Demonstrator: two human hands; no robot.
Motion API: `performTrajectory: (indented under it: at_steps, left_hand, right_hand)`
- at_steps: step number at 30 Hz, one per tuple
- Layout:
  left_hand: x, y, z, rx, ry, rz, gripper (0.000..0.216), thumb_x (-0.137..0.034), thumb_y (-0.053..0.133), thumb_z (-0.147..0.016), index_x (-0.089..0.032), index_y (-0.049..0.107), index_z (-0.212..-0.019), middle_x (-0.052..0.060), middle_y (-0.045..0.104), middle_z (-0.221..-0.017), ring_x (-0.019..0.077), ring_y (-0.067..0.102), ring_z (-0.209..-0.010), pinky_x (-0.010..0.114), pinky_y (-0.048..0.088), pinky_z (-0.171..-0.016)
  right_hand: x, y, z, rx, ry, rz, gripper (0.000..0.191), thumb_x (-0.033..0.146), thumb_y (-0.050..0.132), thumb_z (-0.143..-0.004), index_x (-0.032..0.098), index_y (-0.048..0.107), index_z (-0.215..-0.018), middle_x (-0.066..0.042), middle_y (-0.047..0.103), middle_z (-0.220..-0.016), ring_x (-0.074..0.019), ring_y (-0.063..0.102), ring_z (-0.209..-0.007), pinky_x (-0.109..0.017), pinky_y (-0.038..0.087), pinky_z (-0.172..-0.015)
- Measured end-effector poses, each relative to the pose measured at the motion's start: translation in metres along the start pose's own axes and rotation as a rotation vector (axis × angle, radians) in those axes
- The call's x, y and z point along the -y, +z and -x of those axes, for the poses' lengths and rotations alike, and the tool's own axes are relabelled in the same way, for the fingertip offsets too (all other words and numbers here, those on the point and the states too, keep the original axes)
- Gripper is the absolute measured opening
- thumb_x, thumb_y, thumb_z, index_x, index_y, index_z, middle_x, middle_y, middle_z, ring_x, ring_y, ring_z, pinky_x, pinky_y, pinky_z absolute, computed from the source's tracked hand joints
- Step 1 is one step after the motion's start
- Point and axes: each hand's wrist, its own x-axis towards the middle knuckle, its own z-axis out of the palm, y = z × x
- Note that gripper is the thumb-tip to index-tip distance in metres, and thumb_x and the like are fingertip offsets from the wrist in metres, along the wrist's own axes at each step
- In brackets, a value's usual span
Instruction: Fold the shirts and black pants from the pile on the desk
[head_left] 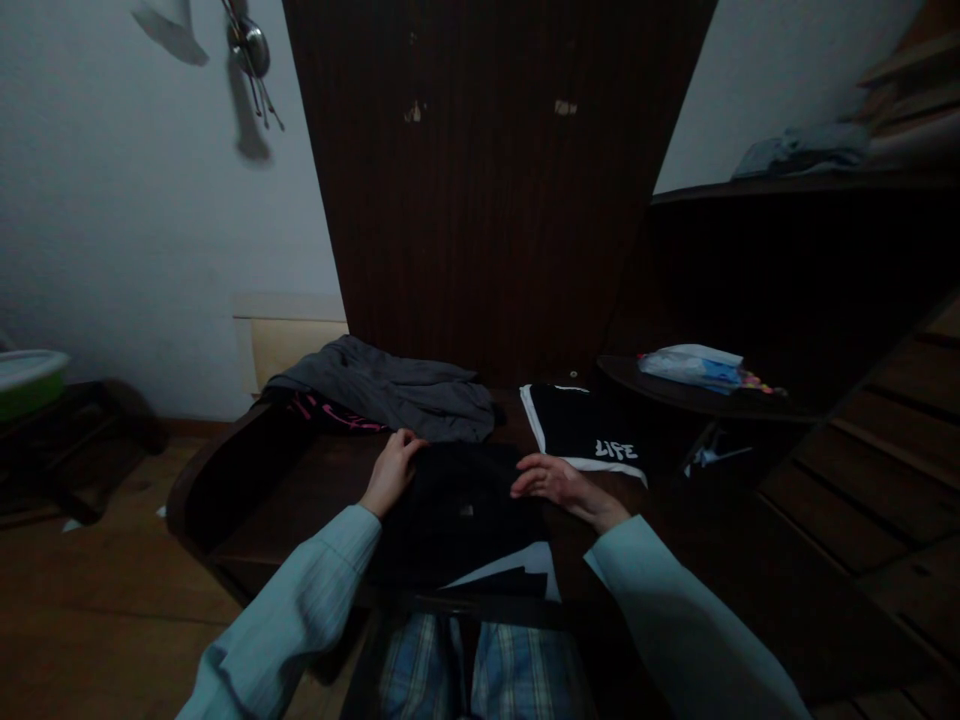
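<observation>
A dark folded shirt (pixel 472 560) lies flat on the dark wooden surface in front of me, with a small pale label near its middle and a white-grey patch at its lower right. My left hand (pixel 394 468) is at the shirt's far left corner, its bent fingers pinching the cloth. Over the right edge of the shirt, my right hand (pixel 561 487) has its fingers stretched out and holds nothing. Just beyond that hand lies a folded black-and-white garment (pixel 581 425) with "LIFE" lettering. A crumpled grey garment (pixel 390 385) is heaped behind my left hand.
A pink-and-black cloth (pixel 337 412) shows under the grey heap. To the right, a shelf (pixel 622 375) carries a plastic packet (pixel 694 367). A tall dark panel (pixel 495 200) rises behind the surface. A green basin (pixel 34 385) stands at far left.
</observation>
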Motion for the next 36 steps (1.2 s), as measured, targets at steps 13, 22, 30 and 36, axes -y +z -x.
performTrajectory:
  at_steps: [13, 22, 30, 36]
  left_hand:
    - [0.000, 0.000, -0.003, 0.094, -0.107, 0.157, 0.043, -0.006, 0.039, -0.071, -0.019, 0.057, -0.108, 0.006, 0.062, -0.105, 0.0188, 0.057, -0.096, 0.030, 0.043, -0.086]
    - [0.003, 0.000, -0.004, 0.061, -0.137, 0.286, 0.035, -0.019, 0.039, -0.077, -0.018, 0.059, -0.106, 0.006, 0.065, -0.101, 0.0190, 0.059, -0.095, 0.029, 0.044, -0.084]
    - [0.001, -0.009, 0.003, 0.081, -0.304, 0.591, 0.044, -0.031, 0.040, -0.079, -0.015, 0.050, -0.119, 0.006, 0.059, -0.114, 0.0194, 0.053, -0.106, 0.032, 0.039, -0.091]
    - [-0.007, -0.021, 0.014, 0.383, -0.309, 0.916, 0.053, -0.039, 0.058, -0.071, -0.018, 0.051, -0.118, 0.005, 0.057, -0.118, 0.0221, 0.052, -0.107, 0.035, 0.040, -0.091]
  right_hand:
    - [-0.033, -0.006, -0.024, -0.503, 0.059, 0.337, 0.041, 0.042, 0.066, -0.057, 0.020, 0.050, -0.087, 0.008, 0.052, -0.054, -0.0084, 0.048, -0.043, -0.019, 0.033, -0.038]
    - [-0.014, 0.004, -0.017, -0.219, 0.079, 0.254, 0.031, 0.041, 0.067, -0.059, 0.016, 0.061, -0.077, 0.000, 0.059, -0.073, -0.0118, 0.053, -0.068, -0.024, 0.040, -0.063]
    - [-0.006, 0.004, -0.009, -0.005, 0.150, 0.318, 0.034, 0.041, 0.064, -0.065, 0.018, 0.065, -0.090, -0.002, 0.062, -0.083, -0.0128, 0.054, -0.074, -0.025, 0.039, -0.068]
    - [-0.007, -0.004, -0.005, 0.192, 0.244, 0.313, 0.035, 0.037, 0.066, -0.063, 0.016, 0.066, -0.092, 0.002, 0.058, -0.064, -0.0072, 0.046, -0.054, -0.018, 0.033, -0.050]
